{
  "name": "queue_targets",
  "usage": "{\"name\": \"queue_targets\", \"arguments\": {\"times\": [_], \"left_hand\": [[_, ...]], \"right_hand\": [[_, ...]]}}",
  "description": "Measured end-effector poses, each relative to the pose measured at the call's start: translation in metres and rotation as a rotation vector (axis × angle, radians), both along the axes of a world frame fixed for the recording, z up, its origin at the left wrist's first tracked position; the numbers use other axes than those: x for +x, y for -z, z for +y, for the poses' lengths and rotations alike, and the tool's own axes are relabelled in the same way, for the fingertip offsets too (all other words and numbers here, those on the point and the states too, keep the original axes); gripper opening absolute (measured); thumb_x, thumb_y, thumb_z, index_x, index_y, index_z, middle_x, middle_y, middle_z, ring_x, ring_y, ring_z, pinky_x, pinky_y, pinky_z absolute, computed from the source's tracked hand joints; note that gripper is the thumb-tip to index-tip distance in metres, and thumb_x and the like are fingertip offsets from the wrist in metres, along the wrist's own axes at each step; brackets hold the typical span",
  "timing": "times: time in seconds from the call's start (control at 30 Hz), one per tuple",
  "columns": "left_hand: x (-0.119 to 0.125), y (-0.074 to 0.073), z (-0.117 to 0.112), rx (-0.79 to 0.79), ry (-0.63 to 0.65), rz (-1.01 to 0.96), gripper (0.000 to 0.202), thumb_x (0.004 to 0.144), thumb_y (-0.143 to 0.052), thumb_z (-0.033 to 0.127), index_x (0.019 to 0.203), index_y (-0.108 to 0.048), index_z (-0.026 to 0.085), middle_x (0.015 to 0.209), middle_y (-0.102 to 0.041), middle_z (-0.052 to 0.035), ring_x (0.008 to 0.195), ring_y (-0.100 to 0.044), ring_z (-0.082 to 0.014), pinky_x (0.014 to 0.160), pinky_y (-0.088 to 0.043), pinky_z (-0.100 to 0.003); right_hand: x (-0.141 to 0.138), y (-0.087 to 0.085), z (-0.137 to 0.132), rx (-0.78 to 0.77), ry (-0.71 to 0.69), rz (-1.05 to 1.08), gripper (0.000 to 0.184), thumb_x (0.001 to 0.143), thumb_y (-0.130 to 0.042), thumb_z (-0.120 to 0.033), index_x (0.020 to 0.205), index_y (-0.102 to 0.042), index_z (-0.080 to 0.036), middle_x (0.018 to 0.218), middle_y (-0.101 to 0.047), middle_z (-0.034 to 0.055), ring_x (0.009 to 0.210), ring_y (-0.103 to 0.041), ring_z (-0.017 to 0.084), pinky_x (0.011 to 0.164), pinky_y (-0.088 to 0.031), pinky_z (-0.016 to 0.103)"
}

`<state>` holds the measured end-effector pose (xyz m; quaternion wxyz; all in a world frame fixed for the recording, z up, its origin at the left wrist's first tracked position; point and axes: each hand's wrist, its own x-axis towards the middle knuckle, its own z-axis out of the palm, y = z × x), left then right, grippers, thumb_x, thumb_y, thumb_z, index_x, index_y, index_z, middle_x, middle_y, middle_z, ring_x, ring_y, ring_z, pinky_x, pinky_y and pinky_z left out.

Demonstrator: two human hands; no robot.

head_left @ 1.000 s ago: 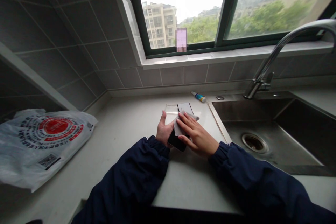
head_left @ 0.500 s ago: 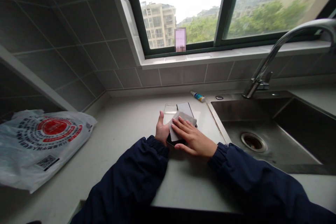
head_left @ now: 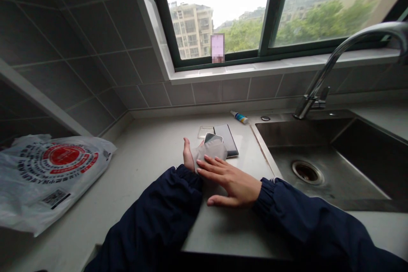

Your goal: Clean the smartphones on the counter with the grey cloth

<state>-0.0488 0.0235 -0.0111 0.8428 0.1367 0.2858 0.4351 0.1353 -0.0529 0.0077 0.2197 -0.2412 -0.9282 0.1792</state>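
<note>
Phone point(head_left: 213, 138) top away (half under cloth point(head_left: 211, 151))

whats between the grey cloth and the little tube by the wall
In the head view, a dark flat slab, perhaps a phone, lies on the counter between the grey cloth and the little tube.
</note>
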Motion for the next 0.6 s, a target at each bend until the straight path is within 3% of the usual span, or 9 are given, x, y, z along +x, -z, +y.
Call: {"name": "queue_targets", "arguments": {"times": [0.13, 0.27, 0.43, 0.6], "left_hand": [[-0.007, 0.009, -0.001, 0.065, 0.051, 0.033, 0.115, 0.084, -0.025, 0.094, 0.145, -0.057, 0.002, 0.109, -0.076, -0.0283, 0.092, -0.076, -0.0445, 0.095, -0.052, -0.059], [-0.006, 0.012, -0.002, 0.052, 0.073, -0.031, 0.114, 0.081, -0.031, 0.096, 0.140, -0.061, 0.004, 0.098, -0.078, -0.0246, 0.084, -0.076, -0.0422, 0.091, -0.055, -0.057], [0.006, -0.006, -0.007, 0.043, -0.032, -0.048, 0.102, 0.091, -0.025, 0.087, 0.142, -0.060, 0.007, 0.109, -0.077, -0.0233, 0.090, -0.077, -0.0361, 0.097, -0.055, -0.051], [0.020, -0.024, -0.015, -0.024, -0.050, -0.058, 0.101, 0.093, -0.022, 0.085, 0.138, -0.064, 0.005, 0.111, -0.076, -0.0244, 0.102, -0.075, -0.0382, 0.100, -0.054, -0.050]], "right_hand": [[-0.002, 0.001, -0.001, 0.000, -0.015, 0.007, 0.095, 0.096, -0.066, -0.063, 0.169, -0.026, -0.016, 0.170, -0.033, 0.0180, 0.161, -0.022, 0.036, 0.129, -0.027, 0.059], [-0.005, 0.005, 0.000, 0.014, 0.013, -0.027, 0.091, 0.097, -0.064, -0.062, 0.168, -0.029, -0.017, 0.171, -0.030, 0.0182, 0.161, -0.022, 0.036, 0.128, -0.029, 0.060], [-0.006, 0.012, 0.003, 0.050, 0.039, -0.036, 0.086, 0.101, -0.060, -0.059, 0.168, -0.029, -0.016, 0.171, -0.029, 0.0189, 0.161, -0.022, 0.036, 0.128, -0.031, 0.059], [-0.004, 0.016, 0.007, 0.078, 0.112, -0.041, 0.081, 0.103, -0.057, -0.056, 0.167, -0.030, -0.014, 0.171, -0.030, 0.0196, 0.161, -0.023, 0.036, 0.127, -0.032, 0.060]]}}
